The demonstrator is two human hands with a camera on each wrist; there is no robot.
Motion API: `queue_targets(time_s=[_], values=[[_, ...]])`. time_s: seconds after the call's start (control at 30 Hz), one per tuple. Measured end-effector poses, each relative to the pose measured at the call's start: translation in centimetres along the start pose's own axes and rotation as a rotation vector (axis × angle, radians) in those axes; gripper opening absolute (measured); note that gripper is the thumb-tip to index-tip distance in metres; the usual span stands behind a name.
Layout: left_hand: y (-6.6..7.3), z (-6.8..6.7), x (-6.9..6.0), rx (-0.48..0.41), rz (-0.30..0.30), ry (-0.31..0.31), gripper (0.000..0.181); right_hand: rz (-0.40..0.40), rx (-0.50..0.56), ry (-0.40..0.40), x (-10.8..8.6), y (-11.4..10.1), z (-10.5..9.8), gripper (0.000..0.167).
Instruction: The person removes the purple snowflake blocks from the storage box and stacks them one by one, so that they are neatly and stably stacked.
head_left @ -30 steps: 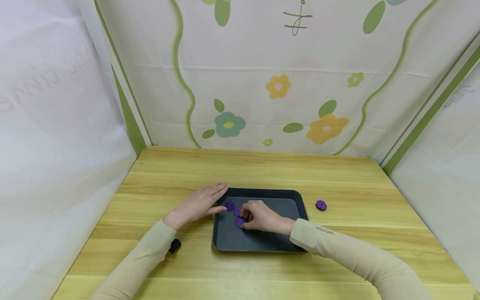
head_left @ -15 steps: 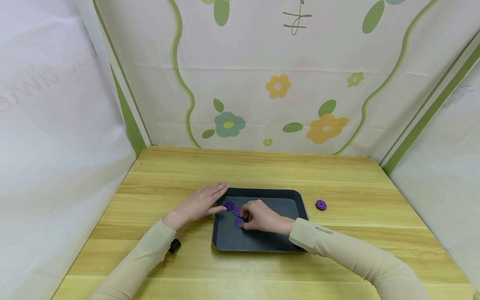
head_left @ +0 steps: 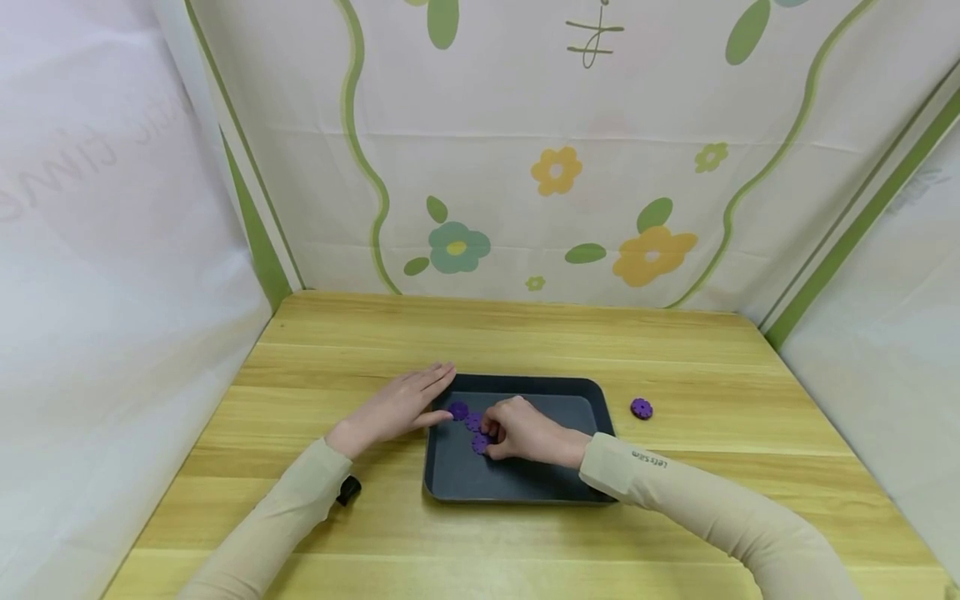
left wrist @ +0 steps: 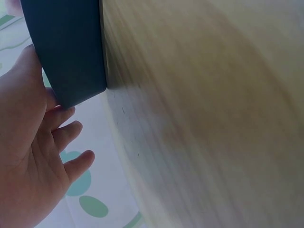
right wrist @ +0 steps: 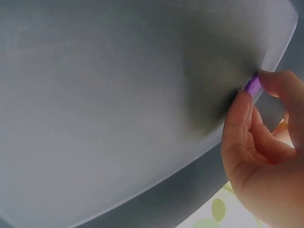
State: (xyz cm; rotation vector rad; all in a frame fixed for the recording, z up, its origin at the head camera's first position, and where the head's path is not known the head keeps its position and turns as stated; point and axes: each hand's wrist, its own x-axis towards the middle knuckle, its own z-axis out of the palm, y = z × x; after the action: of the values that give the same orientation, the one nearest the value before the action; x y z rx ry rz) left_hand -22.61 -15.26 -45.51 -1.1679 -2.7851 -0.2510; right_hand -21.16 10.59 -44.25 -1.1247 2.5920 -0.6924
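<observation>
A dark grey rectangular tray (head_left: 525, 493) sits on the wooden table. Several small purple notched discs lie at its left side: one disc (head_left: 458, 411) near the left thumb, another disc (head_left: 473, 422) beside it, and a nearer disc (head_left: 480, 443) at the right fingertips. The right hand (head_left: 528, 435) reaches into the tray. In the right wrist view, its thumb and finger pinch a purple disc (right wrist: 253, 84) by the edges. The left hand (head_left: 397, 408) rests at the tray's far left corner, thumb over the rim, fingers extended. The left wrist view shows those fingers touching the tray corner (left wrist: 71, 57).
One more purple disc (head_left: 641, 408) lies on the table right of the tray. A small black object (head_left: 349, 490) shows by the left wrist. White flowered cloth (head_left: 510, 167) closes off the back and sides of the table.
The right hand and the nearer disc at its fingertips have shifted very slightly to the right. The left hand stays at the tray corner.
</observation>
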Motion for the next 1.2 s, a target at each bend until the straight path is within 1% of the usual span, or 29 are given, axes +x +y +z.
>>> queue_targets(time_s=[0.1, 0.4, 0.6, 0.8, 1.2], values=[[0.0, -0.1, 0.0, 0.001, 0.009, 0.008, 0.072, 0.003, 0.000, 0.005, -0.2, 0.1, -0.2, 0.020], [0.0, -0.1, 0.0, 0.000, -0.007, -0.013, 0.072, 0.019, 0.022, 0.009, -1.0, 0.7, -0.8, 0.020], [-0.1, 0.0, 0.0, 0.010, -0.007, -0.014, 0.072, 0.008, 0.017, 0.042, -1.5, 1.3, -1.2, 0.019], [0.0, 0.1, 0.0, 0.013, 0.005, -0.004, 0.072, 0.004, -0.011, 0.058, -1.8, 1.5, -2.1, 0.019], [0.0, 0.0, 0.0, -0.006, -0.007, -0.011, 0.073, 0.057, -0.018, 0.077, -3.0, 1.9, -4.2, 0.019]])
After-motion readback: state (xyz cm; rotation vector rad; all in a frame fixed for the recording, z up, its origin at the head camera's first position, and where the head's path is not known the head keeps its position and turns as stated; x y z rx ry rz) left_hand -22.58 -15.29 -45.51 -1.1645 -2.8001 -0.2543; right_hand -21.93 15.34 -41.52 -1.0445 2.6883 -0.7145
